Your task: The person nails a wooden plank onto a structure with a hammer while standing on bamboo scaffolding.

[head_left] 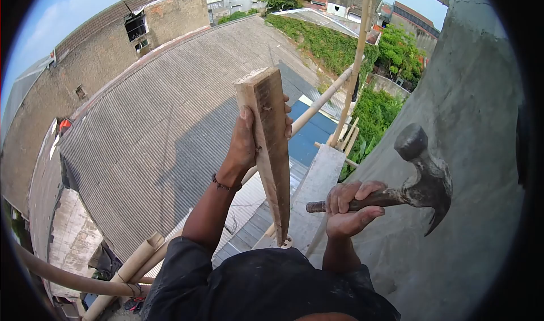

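My left hand [245,137] grips a long wooden plank [270,128] near its upper end, the thumb on the near face and fingertips showing round the far edge. The plank stands nearly upright before my chest, its lower end close to my shirt. Dark spots, perhaps nails or holes, mark its side. In my right hand [350,207] is a claw hammer [419,176], held by its handle. The hammer lies roughly level, its round face up and its claw pointing down, beside the grey wall. Plank and hammer are apart.
A plastered wall [470,151] rises close on my right. Bamboo poles [323,103] of a scaffold cross ahead, and more bamboo [136,264] is lashed at lower left. A pale board [323,176] extends ahead. Far below lies a corrugated roof [153,122], with greenery beyond.
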Demonstrator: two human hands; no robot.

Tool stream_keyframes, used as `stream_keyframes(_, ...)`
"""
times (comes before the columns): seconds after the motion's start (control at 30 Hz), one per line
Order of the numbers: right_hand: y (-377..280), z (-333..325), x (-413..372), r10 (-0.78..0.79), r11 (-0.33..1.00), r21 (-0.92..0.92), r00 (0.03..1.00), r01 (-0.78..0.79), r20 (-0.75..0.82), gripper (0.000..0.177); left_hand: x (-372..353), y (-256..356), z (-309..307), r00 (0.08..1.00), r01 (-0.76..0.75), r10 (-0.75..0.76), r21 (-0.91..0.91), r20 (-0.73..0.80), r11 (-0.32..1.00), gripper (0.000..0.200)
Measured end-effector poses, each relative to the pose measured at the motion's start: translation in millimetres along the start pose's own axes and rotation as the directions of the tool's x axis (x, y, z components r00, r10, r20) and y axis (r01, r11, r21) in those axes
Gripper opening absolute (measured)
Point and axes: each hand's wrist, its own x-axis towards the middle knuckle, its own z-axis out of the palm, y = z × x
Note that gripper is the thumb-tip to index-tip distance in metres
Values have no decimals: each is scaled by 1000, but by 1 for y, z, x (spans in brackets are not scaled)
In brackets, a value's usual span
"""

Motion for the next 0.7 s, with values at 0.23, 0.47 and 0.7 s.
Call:
stream_keyframes(0.23, 20, 13, -5, 161, 919, -390, 960, -62, 228, 58, -12, 7, 16, 996, 56, -57, 14, 64, 998, 99)
stream_keyframes(0.47, 25, 7, -12, 50, 837, -534, 955, 120, 293, 54, -7, 13, 10, 991, 27, -27, 3, 127, 1000, 99)
stream_keyframes(0.7, 2, 4, -20, -76, 989, 124, 997, 79, -33, 59, -5, 11, -7, 987, 9, -17, 47, 162, 999, 98)
